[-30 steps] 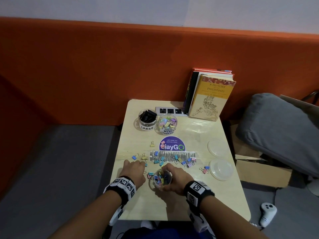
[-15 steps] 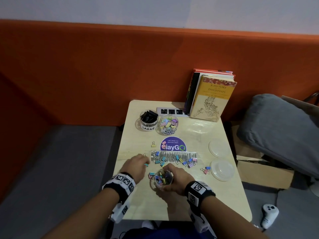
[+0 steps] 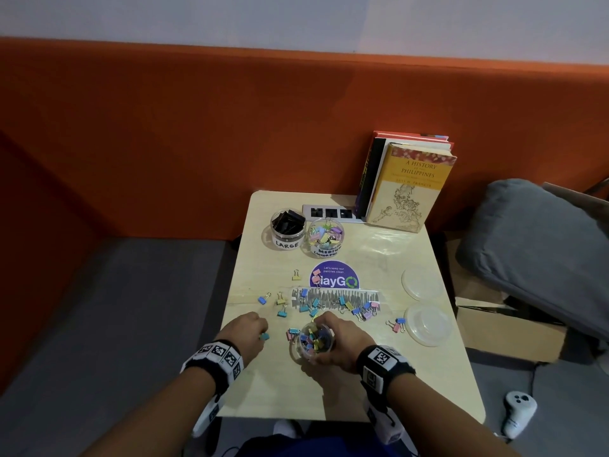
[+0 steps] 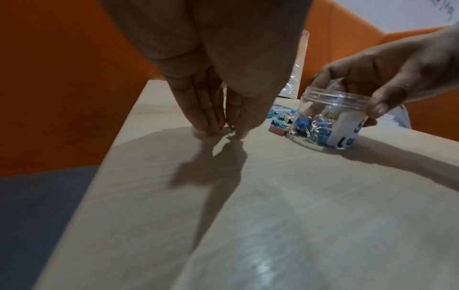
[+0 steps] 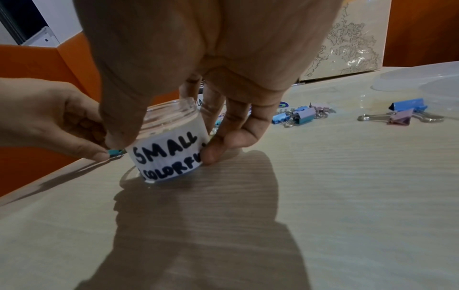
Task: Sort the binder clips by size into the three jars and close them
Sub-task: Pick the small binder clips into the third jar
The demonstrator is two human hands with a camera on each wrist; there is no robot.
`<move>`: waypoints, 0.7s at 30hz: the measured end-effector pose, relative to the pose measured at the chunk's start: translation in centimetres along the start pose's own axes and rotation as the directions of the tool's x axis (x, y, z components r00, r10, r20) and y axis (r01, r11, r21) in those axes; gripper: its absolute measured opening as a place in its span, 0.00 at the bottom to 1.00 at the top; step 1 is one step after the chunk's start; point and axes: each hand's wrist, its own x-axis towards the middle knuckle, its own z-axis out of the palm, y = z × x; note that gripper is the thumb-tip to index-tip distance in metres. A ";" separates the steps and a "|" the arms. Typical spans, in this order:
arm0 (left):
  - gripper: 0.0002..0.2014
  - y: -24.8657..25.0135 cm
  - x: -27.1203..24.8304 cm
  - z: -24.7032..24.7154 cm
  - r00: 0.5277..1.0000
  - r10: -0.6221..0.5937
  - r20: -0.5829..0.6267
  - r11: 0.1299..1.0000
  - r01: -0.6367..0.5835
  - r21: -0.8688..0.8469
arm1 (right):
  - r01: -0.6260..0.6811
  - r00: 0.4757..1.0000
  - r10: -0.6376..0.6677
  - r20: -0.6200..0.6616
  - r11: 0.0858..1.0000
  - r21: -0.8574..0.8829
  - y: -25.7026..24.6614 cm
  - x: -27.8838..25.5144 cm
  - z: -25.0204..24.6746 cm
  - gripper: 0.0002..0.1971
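Teal small clip [image 5: 116, 152] now pinched by left hand [image 3: 247, 331], drawn back beside SMALL jar [image 3: 313, 341] gripped by right hand [image 3: 339, 344]; drop-in judged next.

With our right hand [image 5: 198, 88] we grip the open jar labelled SMALL COLORFUL [image 5: 168, 145] on the bench [image 5: 323, 196], while our left hand [image 5: 52, 119] pinches a teal clip [image 5: 116, 152] just beside it, loose clips [image 5: 301, 115] lying farther right

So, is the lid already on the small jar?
No, the small jar has an open mouth; the right hand grips its sides.
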 end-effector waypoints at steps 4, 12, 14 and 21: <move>0.15 0.9 0.2 -0.9 0.998 -0.017 -0.058 1.000 0.016 -0.023 | 0.001 1.000 -0.001 0.000 1.000 -0.004 0.0 0.0 0.0 0.34; 0.14 5.1 0.7 -2.7 0.924 0.296 -0.241 0.905 -0.352 -0.237 | 0.007 1.000 -0.007 -0.018 1.000 -0.014 0.0 -0.1 0.1 0.34; 0.15 5.8 0.9 -2.3 0.923 0.325 -0.205 0.907 -0.366 -0.210 | 0.004 1.000 -0.004 -0.023 1.000 -0.011 0.1 0.0 0.2 0.33; 0.27 1.9 2.3 -0.8 0.971 0.019 -0.237 0.967 -0.078 -0.242 | 0.003 1.000 -0.003 -0.028 1.000 0.015 0.3 0.0 0.5 0.34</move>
